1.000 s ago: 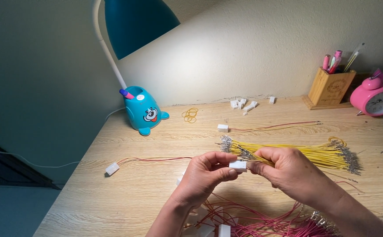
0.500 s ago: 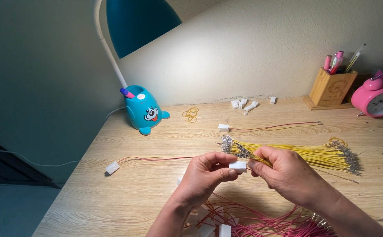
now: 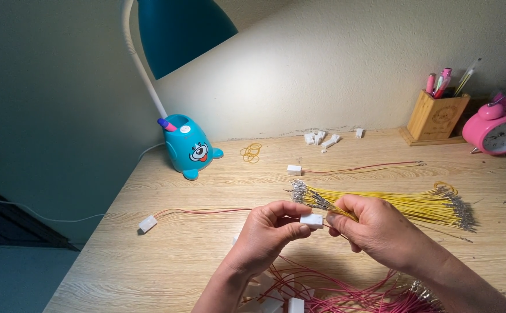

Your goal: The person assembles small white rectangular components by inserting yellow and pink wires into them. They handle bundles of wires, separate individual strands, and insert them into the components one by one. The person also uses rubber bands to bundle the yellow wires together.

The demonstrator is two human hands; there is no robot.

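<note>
- At the near edge of the table (image 3: 166,261), a loose tangle of red wires (image 3: 345,290) lies under the person's forearms, with a few small white connector housings (image 3: 287,302) among them. These look like parts waiting to be worked on, though some may be wired already; that cannot be told from here.
- Just above the tangle, the left hand (image 3: 264,232) pinches a small white connector (image 3: 311,219) between thumb and fingertips.
- The right hand (image 3: 374,226) is closed against the connector's right side, fingers curled and pinched as if pressing a wire into it. The wire itself is hidden by the fingers.
- Judging by this, one connector is partway through being fitted with wire.
- To the left lies a red-wired lead with a white plug (image 3: 148,223), which looks finished.
- Just beyond the hands, a bundle of yellow wires (image 3: 403,203) with metal terminals at both ends lies across the table, seemingly not yet used.
- Farther on, a second white connector with red wires (image 3: 294,170) lies by itself, also looking finished.
- Near the far wall sit spare white housings (image 3: 320,138) and yellow rubber bands (image 3: 251,152).
- At the far left stands a teal cartoon-animal desk lamp (image 3: 189,148), its shade overhead lighting the pale textured wall.
- At the far right are a wooden pen holder (image 3: 436,117) and a pink alarm clock (image 3: 499,130).
- The table is light wood grain; the room to the left is dim.
</note>
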